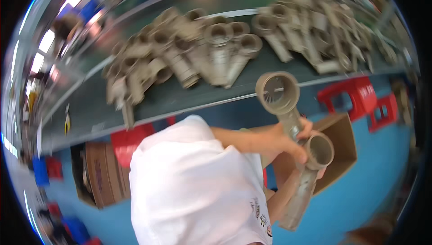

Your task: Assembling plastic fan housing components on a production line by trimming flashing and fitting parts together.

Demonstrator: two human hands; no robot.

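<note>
My left hand [288, 142] is closed around the handle of a beige plastic part with a ring-shaped head [279, 93], which points away from me. Nearer to me, my right hand [294, 183] grips a second beige part of the same look [300, 195], mostly from behind it. Its round cup [320, 150] sits close by my left fingers, and its tubular handle points down toward me. Both parts are held in the air above an open cardboard box [344, 143]. The fingers of my right hand are partly hidden by the part.
A dark green workbench [180, 98] crosses the view, with several similar beige parts [220, 51] heaped on it. More lie in a heap at right [310, 33]. Red stools [351, 96] stand on the blue floor at right. Another cardboard box [105, 173] is at left.
</note>
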